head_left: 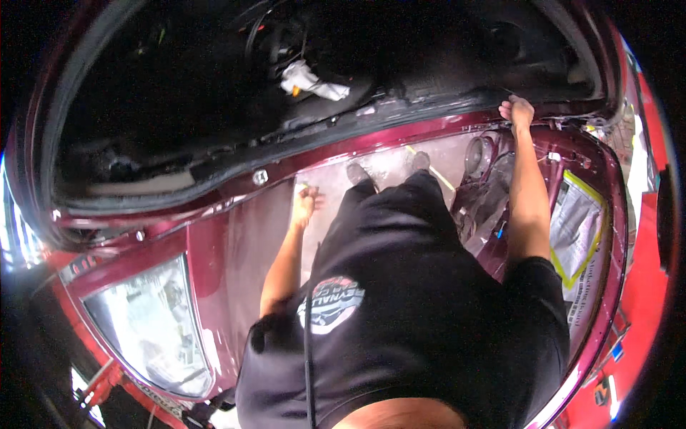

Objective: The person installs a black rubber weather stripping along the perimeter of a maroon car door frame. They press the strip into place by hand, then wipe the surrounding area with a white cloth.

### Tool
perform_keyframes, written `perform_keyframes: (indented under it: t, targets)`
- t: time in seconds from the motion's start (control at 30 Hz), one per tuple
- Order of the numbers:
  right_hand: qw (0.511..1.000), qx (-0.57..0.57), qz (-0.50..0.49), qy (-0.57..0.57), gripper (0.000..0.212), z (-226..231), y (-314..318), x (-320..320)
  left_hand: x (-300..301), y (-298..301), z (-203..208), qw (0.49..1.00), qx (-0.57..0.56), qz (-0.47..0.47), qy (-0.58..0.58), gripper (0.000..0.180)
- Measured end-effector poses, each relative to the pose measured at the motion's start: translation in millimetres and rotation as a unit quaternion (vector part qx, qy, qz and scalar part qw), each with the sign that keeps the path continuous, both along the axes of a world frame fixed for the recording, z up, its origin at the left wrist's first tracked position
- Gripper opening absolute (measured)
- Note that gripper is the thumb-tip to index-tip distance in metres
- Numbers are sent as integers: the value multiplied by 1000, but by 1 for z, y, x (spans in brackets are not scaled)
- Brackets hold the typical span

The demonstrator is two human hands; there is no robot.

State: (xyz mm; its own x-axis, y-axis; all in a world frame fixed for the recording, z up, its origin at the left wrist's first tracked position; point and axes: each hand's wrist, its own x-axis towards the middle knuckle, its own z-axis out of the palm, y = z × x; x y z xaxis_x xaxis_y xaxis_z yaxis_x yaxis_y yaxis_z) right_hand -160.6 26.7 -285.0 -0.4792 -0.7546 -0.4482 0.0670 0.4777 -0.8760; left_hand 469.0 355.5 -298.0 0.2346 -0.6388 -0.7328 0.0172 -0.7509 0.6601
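I stand beside a maroon car body, at its opening edged by a black rubber seal (429, 107). My right hand (518, 112) is raised to the sill edge (457, 120) near the far right, its fingers closed. What they pinch is too small and dark to name, though a faint thin line shows just above them. Lower and to the left, my left hand (306, 206) hovers over the floor in front of the maroon side panel (250, 236). Its fingers are loosely bent and apart, and nothing shows clearly in them.
At right stands an open maroon door (616, 236) with bare inner parts, a round speaker (478, 156) and a yellow-edged sheet (577, 222). A white crumpled item (314, 80) lies in the dark interior. A window (153, 325) is at lower left, red equipment (647, 300) at far right.
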Motion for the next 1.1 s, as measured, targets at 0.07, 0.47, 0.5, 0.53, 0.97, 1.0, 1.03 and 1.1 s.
perform_keyframes:
  t: [0.07, 0.47, 0.5, 0.53, 0.97, 1.0, 1.03, 1.1]
  targets:
    - [994, -85, 58, -37, 17, -11, 32, 46, 13, -5, -7, 999, -3, -10, -35, 32]
    - [818, 55, 506, 268, 33, -96, 237, 269, 42, -77, 62, 874, -262, -218, -345, 23]
    - [833, 62, 491, 248, 32, -108, 232, 263, 39, -76, 77, 862, -287, -211, -362, 22]
    - [848, 67, 473, 228, 31, -122, 228, 262, 38, -76, 94, 846, -314, -204, -379, 21]
    - [801, -32, 589, 101, 51, -89, 198, 383, 60, -27, 127, 954, -186, -158, -176, 26]
    - [759, -86, 631, 139, 54, -76, 195, 396, 59, -20, 118, 957, -182, -147, -172, 25]
    - [696, -88, 690, 178, 53, -63, 189, 401, 60, 2, 90, 963, -191, -126, -140, 21]
    - [633, -225, 698, 249, 60, -101, 189, 382, 59, 29, 63, 925, -279, -165, -198, 12]
